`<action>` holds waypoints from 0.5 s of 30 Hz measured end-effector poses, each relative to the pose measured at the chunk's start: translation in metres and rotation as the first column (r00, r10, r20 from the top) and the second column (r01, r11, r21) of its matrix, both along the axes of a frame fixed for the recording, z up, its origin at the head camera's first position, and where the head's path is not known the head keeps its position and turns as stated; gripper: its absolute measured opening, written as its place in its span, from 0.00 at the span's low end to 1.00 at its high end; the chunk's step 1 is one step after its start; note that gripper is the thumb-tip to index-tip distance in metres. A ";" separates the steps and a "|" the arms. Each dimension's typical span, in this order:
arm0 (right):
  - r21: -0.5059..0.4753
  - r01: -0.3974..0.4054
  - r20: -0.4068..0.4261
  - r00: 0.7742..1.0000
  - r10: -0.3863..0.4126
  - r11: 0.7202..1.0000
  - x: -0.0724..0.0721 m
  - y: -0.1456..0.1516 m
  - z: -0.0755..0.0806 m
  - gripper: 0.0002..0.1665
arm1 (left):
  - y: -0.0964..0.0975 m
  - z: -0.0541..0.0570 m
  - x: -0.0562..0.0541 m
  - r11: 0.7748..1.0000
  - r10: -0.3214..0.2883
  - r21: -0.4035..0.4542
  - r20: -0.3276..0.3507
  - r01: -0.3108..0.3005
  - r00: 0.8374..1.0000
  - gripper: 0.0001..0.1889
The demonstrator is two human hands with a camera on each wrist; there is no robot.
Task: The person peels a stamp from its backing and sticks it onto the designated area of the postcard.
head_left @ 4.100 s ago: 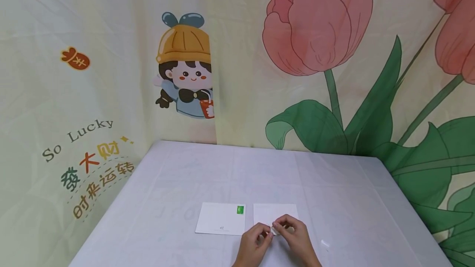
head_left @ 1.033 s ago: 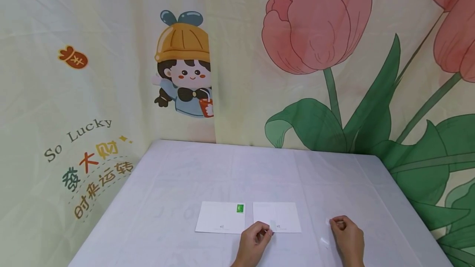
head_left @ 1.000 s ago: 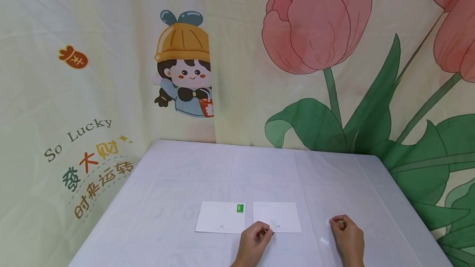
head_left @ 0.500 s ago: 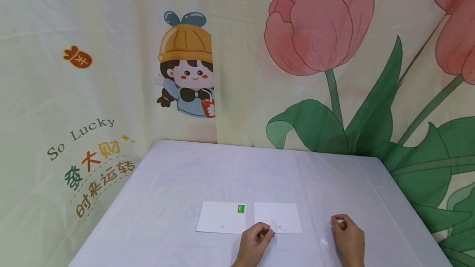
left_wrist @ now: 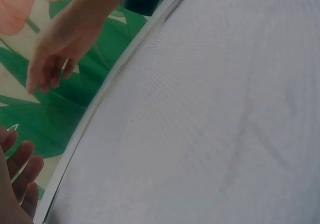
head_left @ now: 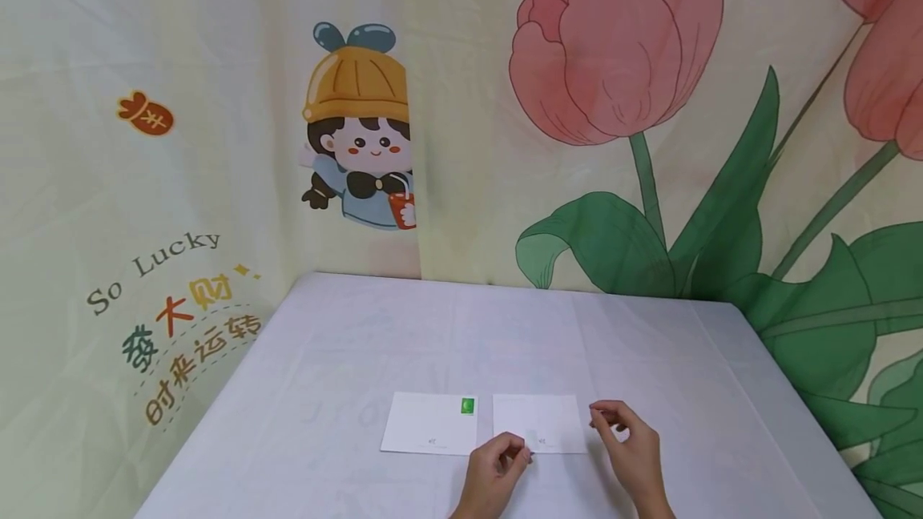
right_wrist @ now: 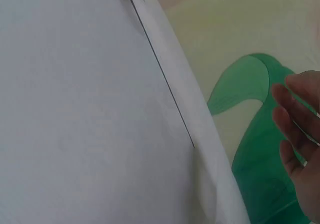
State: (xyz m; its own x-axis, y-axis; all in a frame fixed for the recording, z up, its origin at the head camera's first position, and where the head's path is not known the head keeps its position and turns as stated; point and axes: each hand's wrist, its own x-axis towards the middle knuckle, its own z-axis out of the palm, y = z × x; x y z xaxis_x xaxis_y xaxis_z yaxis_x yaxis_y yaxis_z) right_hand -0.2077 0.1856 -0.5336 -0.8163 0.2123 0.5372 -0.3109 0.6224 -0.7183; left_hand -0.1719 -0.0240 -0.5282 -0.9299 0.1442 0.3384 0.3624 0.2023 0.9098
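My left hand (head_left: 493, 471) pinches a small pale, partly see-through stamp-like piece (head_left: 531, 434) between thumb and forefinger. The piece overlaps the lower edge of the plain white envelope (head_left: 555, 415) in the head view; its printed side does not show. To the left lies a second white envelope (head_left: 425, 423) with a green stamp (head_left: 468, 406) at its top right corner. My right hand (head_left: 629, 451) hovers just right of the plain envelope, fingers loosely bent and nothing visible in them. In the right wrist view the fingers (right_wrist: 295, 129) of that hand are spread and relaxed.
Both envelopes lie on a white-covered table (head_left: 447, 343). A printed curtain (head_left: 461, 142) with tulips and a cartoon figure hangs behind the table's far edge. A dark wristband (left_wrist: 144, 1) sits on my right wrist.
From beside the left hand, my right hand moved out to the right with a small whitish scrap, let it go there, and has come back left to the plain envelope. The left hand stays put.
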 end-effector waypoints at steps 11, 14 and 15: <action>-0.085 -0.361 0.032 0.931 0.364 0.929 0.011 -0.027 0.001 0.26 | 0.001 0.000 0.000 1.000 0.005 0.003 0.008 -0.005 1.000 0.02; -0.111 -0.407 0.013 0.911 0.411 0.907 0.012 -0.027 0.000 0.26 | 0.000 0.000 0.000 1.000 0.004 0.001 0.003 -0.004 1.000 0.02; -0.122 -0.417 0.014 0.907 0.421 0.901 0.012 -0.027 0.000 0.26 | 0.000 0.000 0.000 1.000 0.004 0.000 0.002 -0.004 1.000 0.02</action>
